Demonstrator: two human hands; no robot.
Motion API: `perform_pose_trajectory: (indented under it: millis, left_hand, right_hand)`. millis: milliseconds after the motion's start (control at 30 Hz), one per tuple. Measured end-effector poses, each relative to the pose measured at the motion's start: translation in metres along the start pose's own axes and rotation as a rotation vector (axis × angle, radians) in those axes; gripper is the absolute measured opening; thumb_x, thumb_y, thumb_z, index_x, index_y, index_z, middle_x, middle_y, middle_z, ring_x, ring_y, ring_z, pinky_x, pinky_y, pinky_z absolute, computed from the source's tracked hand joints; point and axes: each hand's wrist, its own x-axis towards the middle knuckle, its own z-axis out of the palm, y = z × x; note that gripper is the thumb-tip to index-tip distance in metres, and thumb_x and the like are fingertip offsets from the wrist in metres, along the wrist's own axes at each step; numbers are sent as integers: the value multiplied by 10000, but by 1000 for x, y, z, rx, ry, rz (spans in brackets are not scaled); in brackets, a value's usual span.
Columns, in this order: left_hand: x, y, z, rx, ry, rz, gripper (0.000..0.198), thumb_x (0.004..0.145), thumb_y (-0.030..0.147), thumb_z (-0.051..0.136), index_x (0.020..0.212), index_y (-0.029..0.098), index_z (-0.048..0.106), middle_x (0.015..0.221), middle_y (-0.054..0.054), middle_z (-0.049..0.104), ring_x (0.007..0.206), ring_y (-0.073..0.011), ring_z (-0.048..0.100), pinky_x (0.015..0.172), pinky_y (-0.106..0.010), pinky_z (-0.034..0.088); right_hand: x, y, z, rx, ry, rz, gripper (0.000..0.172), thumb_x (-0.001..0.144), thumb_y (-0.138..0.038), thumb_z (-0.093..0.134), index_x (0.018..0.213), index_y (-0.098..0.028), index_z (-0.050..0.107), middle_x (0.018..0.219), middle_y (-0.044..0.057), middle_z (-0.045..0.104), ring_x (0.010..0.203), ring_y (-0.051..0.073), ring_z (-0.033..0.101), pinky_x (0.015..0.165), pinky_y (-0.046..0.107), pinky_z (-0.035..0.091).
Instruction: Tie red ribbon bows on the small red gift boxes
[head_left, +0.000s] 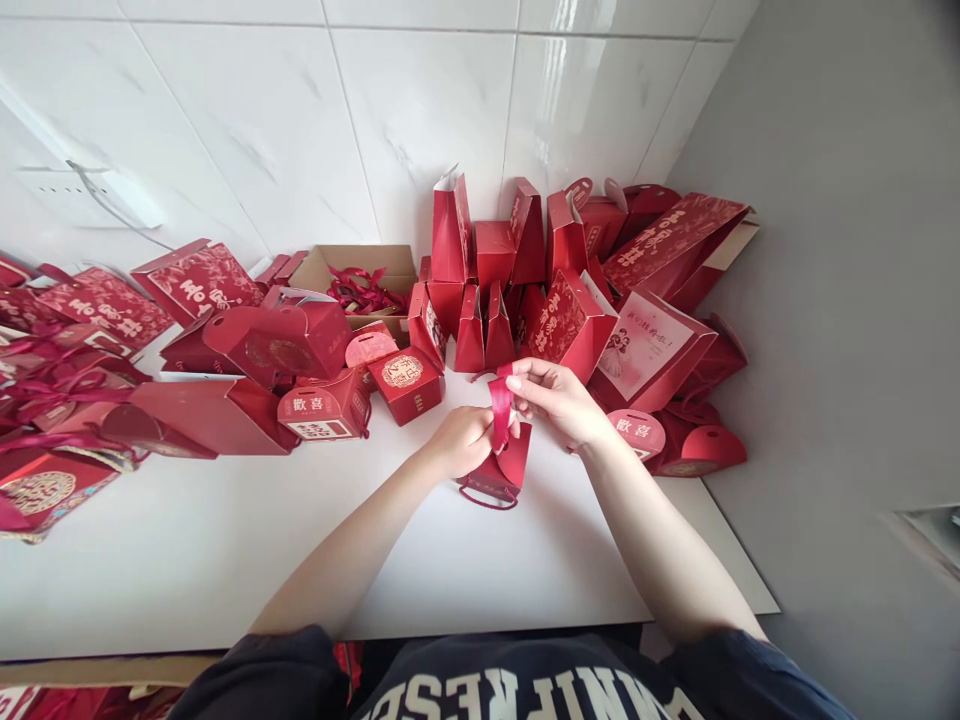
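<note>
A small red gift box [501, 474] with a dark red cord handle stands on the white table in front of me. Over its top, a crimson satin ribbon [501, 408] stretches between my two hands. My left hand [466, 440] is closed, pinching the ribbon's lower part just above the box. On the other side my right hand [555, 398] pinches the upper part of the ribbon between thumb and fingers. The fingers and ribbon partly hide the box top.
A cardboard box [315, 268] of loose ribbons stands by the tiled wall. Red gift boxes [409, 385] crowd the back and left of the white table [300, 540]. More red bags [577, 325] stand at the right, beside a grey panel [825, 330].
</note>
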Motion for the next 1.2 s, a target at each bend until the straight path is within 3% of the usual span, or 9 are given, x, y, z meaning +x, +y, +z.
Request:
perform_pose_trajectory:
  millis: [200, 467, 600, 800, 967, 1200]
  left_hand:
    - [2, -7, 0, -131, 13, 127, 307, 959, 268, 382, 856, 161, 651, 947, -60, 644, 771, -151, 600, 774, -275, 463]
    - [1, -19, 4, -479, 33, 62, 503, 1007, 406, 297, 914, 121, 701, 671, -38, 609, 657, -161, 567, 739, -301, 458]
    - [4, -23, 0, -569, 18, 24, 418, 976, 411, 423, 952, 121, 723, 786, -64, 694, 756, -180, 630, 772, -288, 475]
    - [9, -31, -11, -507, -19, 15, 291, 921, 343, 558, 981, 135, 752, 922, -84, 741, 864, -186, 667, 859, -282, 484]
    - [12, -32, -19, -491, -104, -19, 267, 903, 303, 579, 1028, 142, 751, 951, -99, 757, 899, -196, 701, 879, -309, 523]
    - [11, -27, -25, -456, -196, -2, 199, 798, 239, 700, 945, 122, 763, 905, -110, 760, 848, -191, 711, 835, -308, 554]
  right_hand:
    - [-1, 8, -2, 64, 115, -24, 265, 789, -399, 747, 739, -162, 639, 614, -31, 552, 547, 75, 444, 523, 226, 345]
    - [-22, 13, 0, 107, 191, -97, 218, 854, -380, 688, 769, -200, 601, 640, -21, 594, 589, 104, 503, 565, 240, 375]
    - [-41, 16, -2, 39, 163, -160, 156, 863, -329, 687, 793, -207, 618, 660, -17, 610, 615, 113, 528, 604, 253, 410]
    - [-75, 29, 3, -166, -103, 37, 167, 843, -339, 704, 838, -200, 611, 730, 11, 646, 683, 161, 600, 652, 302, 474]
    - [-88, 33, 1, -509, -92, 54, 176, 858, -353, 684, 827, -198, 608, 762, 9, 651, 726, 162, 598, 671, 287, 457]
    - [-84, 43, -9, -248, -24, 170, 277, 872, -447, 643, 843, -180, 579, 783, 37, 685, 783, 181, 675, 788, 344, 546]
